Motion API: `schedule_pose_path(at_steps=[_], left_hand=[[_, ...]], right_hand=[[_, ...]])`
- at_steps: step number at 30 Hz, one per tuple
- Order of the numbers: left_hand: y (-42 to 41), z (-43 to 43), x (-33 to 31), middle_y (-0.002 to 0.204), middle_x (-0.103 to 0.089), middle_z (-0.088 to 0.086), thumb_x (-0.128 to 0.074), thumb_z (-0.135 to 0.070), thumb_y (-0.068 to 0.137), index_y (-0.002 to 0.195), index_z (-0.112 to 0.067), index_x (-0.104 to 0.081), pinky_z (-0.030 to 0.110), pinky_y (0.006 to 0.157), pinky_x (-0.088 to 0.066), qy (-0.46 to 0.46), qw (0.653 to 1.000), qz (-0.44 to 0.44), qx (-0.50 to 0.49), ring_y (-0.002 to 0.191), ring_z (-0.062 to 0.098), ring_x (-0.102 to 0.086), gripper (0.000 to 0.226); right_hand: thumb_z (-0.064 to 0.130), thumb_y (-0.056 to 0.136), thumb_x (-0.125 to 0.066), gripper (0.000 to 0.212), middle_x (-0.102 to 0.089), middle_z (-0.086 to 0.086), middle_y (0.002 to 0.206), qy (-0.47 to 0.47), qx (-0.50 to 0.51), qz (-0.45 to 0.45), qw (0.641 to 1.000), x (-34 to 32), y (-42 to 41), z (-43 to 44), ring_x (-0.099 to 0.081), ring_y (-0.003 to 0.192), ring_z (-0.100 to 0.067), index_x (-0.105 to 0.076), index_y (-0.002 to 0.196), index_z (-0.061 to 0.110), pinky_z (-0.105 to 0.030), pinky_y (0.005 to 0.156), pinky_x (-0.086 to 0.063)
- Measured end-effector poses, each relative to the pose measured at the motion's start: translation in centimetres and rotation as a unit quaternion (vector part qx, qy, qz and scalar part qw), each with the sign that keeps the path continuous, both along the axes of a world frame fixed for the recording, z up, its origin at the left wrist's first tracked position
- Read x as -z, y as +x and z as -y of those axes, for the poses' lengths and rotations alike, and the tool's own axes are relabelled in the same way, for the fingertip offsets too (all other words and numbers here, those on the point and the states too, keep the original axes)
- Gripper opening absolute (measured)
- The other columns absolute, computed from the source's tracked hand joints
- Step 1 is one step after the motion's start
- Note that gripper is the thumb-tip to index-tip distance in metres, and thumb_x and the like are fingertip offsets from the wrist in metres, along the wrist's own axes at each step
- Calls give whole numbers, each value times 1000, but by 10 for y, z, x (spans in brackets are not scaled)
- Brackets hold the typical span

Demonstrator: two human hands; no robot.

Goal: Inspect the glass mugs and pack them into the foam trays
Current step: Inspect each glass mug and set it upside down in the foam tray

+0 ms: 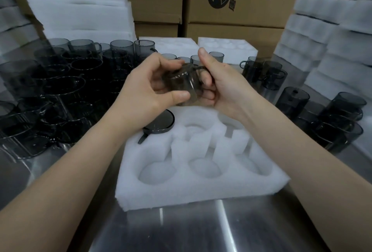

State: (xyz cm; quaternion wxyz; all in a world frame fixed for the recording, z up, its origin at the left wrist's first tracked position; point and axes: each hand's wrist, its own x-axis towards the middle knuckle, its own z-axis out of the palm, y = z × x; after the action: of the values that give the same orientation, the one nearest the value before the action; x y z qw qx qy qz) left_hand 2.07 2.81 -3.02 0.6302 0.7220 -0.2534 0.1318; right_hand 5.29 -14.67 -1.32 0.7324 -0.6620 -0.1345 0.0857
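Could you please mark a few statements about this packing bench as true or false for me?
1. The left hand and the right hand both hold one glass mug over the foam tray. True.
2. Every pocket of that tray is filled. False: only the far-left pocket holds a packed mug; the other pockets in view are empty.
3. Cardboard boxes stand behind the bench. True.
4. Loose mugs stand only on the right. False: besides the right cluster, a larger left cluster stands there.
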Motion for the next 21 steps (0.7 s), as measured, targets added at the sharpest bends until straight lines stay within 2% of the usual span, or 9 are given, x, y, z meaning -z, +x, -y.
schedule_pose_path(at_steps=[3,6,8,10,13,15,17,19,21], left_hand=[[-3,1,-2,125,-62,-10,-87,-14,66,96,-31,-55,28,103,-46,98,991,63,-66,118,2,-58,48],[-5,1,-6,120,-60,-21,-82,-27,65,105,-40,-49,18,94,-43,156,975,117,-111,113,5,-55,53],[-5,0,-4,121,-57,-17,-83,-18,68,118,-37,-46,16,93,-44,140,977,122,-107,109,2,-55,66],[-4,-1,-3,125,-55,-6,-81,-10,70,128,-32,-45,21,97,-47,117,981,117,-105,111,4,-56,72],[-3,0,-3,125,-53,2,-79,-14,70,124,-27,-52,30,97,-51,70,983,115,-124,112,12,-59,61],[-4,1,-4,121,-57,1,-81,-19,68,111,-35,-54,30,95,-52,50,985,99,-130,108,11,-62,54],[-4,0,-4,116,-60,-4,-82,-24,65,106,-40,-53,30,95,-52,63,985,90,-132,106,8,-62,53],[-4,0,-4,113,-61,-13,-85,-28,63,111,-38,-52,25,93,-51,96,985,72,-125,104,3,-61,59],[-1,-1,-3,110,-59,-19,-87,-30,65,120,-37,-49,16,85,-48,147,982,34,-115,97,-2,-62,67]], right_hand=[[56,94,-47,66,-23,0,47,-26,28,16,999,1,-2,1,-26,43,-16,-42,40,19,-27,49,-19],[55,95,-46,60,-33,0,48,16,44,14,999,1,-3,1,-33,44,-15,-52,48,18,-23,46,-28],[47,100,-41,46,-44,-2,59,57,45,27,997,-1,-2,3,-41,49,-15,-62,73,17,-24,48,-34],[40,102,-42,31,-55,-7,78,59,35,50,996,-3,-2,6,-53,63,-18,-62,102,16,-30,57,-43],[34,96,-49,33,-60,-16,116,23,-44,66,997,-1,-4,9,-62,94,-27,-57,125,21,-43,76,-54],[25,96,-51,33,-61,-11,121,11,-97,83,992,0,-8,6,-65,97,-27,-55,129,24,-48,80,-56],[18,94,-55,31,-64,-8,113,-2,-105,97,990,-3,-13,5,-67,88,-25,-57,126,22,-43,74,-58],[16,91,-61,30,-66,-12,108,-55,-67,127,988,-10,-15,10,-67,84,-24,-61,120,21,-37,66,-57],[18,85,-66,33,-67,-16,107,-129,-25,150,980,-20,-17,18,-68,81,-22,-62,116,22,-32,61,-56]])
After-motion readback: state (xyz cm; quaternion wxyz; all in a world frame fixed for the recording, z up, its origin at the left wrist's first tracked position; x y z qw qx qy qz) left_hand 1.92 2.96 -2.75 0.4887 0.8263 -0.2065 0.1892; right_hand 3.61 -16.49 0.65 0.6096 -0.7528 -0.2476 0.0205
